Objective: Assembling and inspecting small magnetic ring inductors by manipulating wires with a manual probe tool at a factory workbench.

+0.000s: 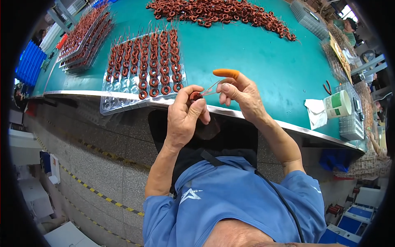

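Just past the table's front edge, my left hand (184, 115) pinches a small copper-wound ring coil (195, 96) between thumb and fingers. Thin copper wire leads (210, 89) stretch from the coil to the right. My right hand (242, 95) closes on these leads with the thumb against the fingers. An orange finger cot (226, 73) covers its index finger, which points left above the wires. Left of my hands, a clear plastic tray (108, 105) holds rows of similar coils with their leads upward; several pockets at its near left are bare.
A big heap of coils (222, 12) lies along the far side of the green table (230, 47). Stacked filled trays (86, 39) stand at the left. To the right are pliers (327, 87), a white cloth (316, 113), a white-green tub (338, 104) and stacked plastic trays (353, 123).
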`<action>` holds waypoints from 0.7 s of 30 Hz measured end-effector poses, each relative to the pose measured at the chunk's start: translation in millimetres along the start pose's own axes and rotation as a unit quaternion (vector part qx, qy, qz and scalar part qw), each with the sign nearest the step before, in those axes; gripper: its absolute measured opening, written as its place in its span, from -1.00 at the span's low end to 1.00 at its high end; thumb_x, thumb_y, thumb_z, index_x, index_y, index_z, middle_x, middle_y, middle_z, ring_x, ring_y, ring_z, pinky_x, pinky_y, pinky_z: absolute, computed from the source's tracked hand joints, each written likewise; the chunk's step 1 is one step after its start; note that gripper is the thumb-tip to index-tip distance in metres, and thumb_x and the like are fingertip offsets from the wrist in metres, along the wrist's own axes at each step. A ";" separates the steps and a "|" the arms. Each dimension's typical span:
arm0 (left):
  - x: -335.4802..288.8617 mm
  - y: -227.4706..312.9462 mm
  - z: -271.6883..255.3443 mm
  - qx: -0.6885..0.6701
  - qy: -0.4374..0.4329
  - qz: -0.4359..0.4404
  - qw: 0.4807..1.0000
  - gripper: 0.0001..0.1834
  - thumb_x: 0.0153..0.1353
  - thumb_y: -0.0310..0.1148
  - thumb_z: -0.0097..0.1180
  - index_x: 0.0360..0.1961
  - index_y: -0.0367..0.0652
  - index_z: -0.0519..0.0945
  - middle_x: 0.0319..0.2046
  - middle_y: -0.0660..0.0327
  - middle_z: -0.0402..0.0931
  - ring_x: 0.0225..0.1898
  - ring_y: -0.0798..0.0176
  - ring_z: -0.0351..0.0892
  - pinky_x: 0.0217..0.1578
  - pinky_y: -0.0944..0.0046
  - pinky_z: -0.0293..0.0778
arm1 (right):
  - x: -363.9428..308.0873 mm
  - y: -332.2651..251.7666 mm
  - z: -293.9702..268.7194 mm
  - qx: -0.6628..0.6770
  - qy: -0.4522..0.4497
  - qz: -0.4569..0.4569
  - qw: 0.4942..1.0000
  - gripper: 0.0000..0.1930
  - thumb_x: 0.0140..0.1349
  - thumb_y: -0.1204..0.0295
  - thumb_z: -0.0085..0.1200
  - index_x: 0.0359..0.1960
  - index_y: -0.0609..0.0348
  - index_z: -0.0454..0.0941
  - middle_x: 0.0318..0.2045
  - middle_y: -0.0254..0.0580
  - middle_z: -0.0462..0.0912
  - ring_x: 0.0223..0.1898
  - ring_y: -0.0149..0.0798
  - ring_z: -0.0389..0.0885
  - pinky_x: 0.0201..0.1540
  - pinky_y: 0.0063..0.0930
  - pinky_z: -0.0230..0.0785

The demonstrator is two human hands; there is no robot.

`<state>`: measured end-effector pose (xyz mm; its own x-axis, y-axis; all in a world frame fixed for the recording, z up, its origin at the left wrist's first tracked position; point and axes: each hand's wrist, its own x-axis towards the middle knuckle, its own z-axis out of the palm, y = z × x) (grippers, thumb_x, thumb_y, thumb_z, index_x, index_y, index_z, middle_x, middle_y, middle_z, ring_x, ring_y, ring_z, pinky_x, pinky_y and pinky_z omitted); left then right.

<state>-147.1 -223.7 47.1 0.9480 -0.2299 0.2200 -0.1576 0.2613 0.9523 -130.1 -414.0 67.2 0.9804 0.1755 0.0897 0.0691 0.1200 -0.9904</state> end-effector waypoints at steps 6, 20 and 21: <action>4.0 -6.9 -11.5 0.005 -0.054 -0.061 0.997 -0.67 0.40 -0.19 -0.04 -0.17 -0.30 0.50 -0.60 0.30 0.44 -0.62 0.48 0.44 -0.58 0.47 0.38 | -2.3 11.7 -6.3 0.022 -0.015 0.048 0.998 -0.74 0.29 0.29 0.12 -0.23 0.28 0.61 -0.55 -0.32 0.57 -0.58 -0.51 0.50 -0.53 -0.66 0.30; -5.7 -4.2 -5.4 -0.003 -0.119 -0.058 0.991 -0.55 0.37 -0.30 0.01 0.17 -0.35 0.33 -0.36 0.20 0.44 -0.44 0.40 0.51 -0.48 0.42 0.48 | -17.7 18.1 -0.6 0.081 -0.038 0.054 0.995 -0.60 0.24 0.24 0.19 -0.07 0.34 0.52 -0.43 -0.23 0.59 -0.52 -0.47 0.55 -0.48 -0.66 0.37; -7.0 -4.4 -4.9 -0.003 -0.119 -0.058 0.991 -0.55 0.37 -0.30 0.01 0.17 -0.35 0.33 -0.36 0.20 0.44 -0.44 0.40 0.51 -0.48 0.42 0.48 | -19.2 19.9 -0.3 0.075 -0.036 0.050 0.995 -0.62 0.24 0.24 0.18 -0.10 0.34 0.53 -0.44 -0.24 0.60 -0.53 -0.47 0.55 -0.49 -0.66 0.37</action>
<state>-151.6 -218.6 40.3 0.8672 -0.4736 0.1539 -0.0496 0.2254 0.9730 -147.5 -415.2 45.8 0.9647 0.2632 0.0039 -0.0621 0.2423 -0.9682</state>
